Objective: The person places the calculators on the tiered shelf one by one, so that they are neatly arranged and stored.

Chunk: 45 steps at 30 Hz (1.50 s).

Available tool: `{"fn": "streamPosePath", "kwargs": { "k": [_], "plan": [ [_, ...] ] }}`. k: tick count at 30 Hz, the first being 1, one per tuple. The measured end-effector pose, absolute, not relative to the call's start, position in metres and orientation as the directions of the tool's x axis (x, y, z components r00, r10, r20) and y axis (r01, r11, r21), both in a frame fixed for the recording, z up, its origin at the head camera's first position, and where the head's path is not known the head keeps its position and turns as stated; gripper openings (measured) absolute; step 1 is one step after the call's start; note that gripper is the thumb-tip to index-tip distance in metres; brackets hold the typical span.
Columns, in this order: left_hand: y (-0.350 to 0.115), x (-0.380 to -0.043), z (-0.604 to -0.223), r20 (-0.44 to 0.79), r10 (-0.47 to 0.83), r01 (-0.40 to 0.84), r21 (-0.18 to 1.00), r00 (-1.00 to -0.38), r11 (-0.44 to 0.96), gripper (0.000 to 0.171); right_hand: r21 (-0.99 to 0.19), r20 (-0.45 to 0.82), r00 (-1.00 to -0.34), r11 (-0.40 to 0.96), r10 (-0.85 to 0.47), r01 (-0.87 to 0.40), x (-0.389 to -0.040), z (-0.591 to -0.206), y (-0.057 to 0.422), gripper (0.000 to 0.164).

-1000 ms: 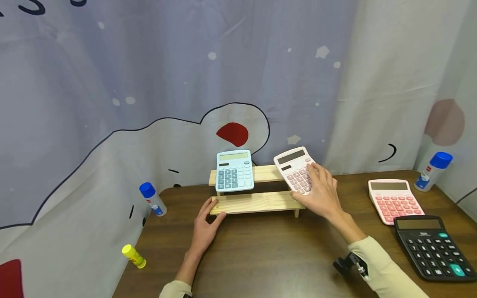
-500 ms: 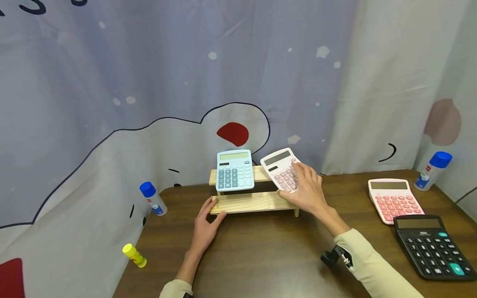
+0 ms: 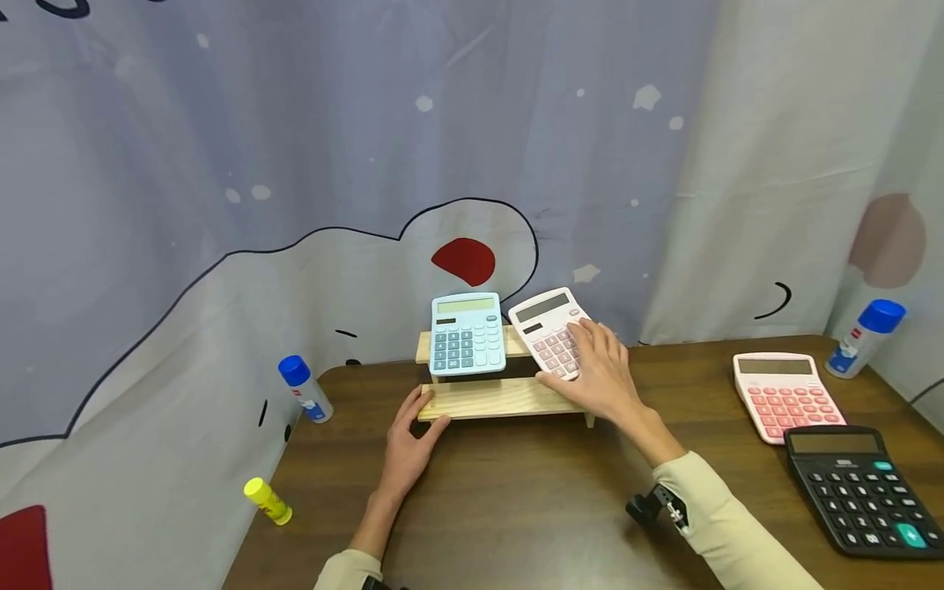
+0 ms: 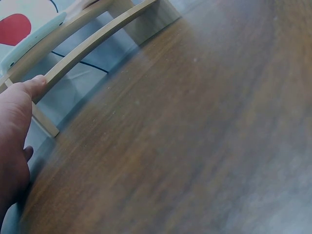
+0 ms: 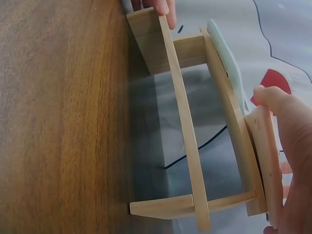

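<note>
Left hand [image 3: 404,447] gripping the wooden stand [image 3: 501,398]'s left end, right hand [image 3: 603,373] gripping the tilted pale-pink calculator [image 3: 543,326] at its back tier — best straightened gently.

Office-like corner, though home or workplace cannot be told. Wood-grain worktop [image 3: 516,483] bearing desk calculators [image 3: 468,334], blue-capped tubes [image 3: 306,389], tiered wooden stand [image 3: 501,400]; cartoon-print curtain [image 3: 295,131] behind and at sides.

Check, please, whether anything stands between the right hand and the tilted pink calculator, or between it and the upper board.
Nothing visible does. The right hand grips the tilted pink calculator, close to the upper board; the light blue calculator is beside the held one, not between.
</note>
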<state>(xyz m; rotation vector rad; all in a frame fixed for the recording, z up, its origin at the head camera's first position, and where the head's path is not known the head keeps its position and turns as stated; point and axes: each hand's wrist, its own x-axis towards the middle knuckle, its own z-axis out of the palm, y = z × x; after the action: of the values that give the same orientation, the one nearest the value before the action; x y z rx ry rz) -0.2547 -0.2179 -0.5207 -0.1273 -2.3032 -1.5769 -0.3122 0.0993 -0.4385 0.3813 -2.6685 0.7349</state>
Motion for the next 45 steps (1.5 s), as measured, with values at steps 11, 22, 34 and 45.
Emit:
{"fn": "streamPosePath", "kwargs": {
  "k": [11,22,34,45],
  "plan": [
    [-0.223,-0.264,-0.535,0.317,-0.118,0.253,0.892,-0.941,0.375,0.056,-0.656,0.475,-0.879,0.649,-0.04,-0.384,-0.307,-0.454,0.125,0.079],
    [-0.226,-0.263,-0.534,0.338,-0.092,0.276,0.873,-0.937,0.402,0.058,-0.794,0.485,-0.871,0.455,0.073,-0.404,-0.305,-0.474,0.141,0.052],
    [-0.218,-0.253,-0.518,0.32,-0.121,0.252,0.886,-0.94,0.39,0.055,-0.759,0.521,-0.853,0.463,0.01,-0.458,-0.305,-0.476,0.144,0.055],
    [-0.212,-0.243,-0.499,0.316,-0.109,0.254,0.889,-0.942,0.38,0.055,-0.661,0.6,-0.8,0.572,0.013,-0.486,-0.303,-0.476,0.138,0.057]
  ]
}}
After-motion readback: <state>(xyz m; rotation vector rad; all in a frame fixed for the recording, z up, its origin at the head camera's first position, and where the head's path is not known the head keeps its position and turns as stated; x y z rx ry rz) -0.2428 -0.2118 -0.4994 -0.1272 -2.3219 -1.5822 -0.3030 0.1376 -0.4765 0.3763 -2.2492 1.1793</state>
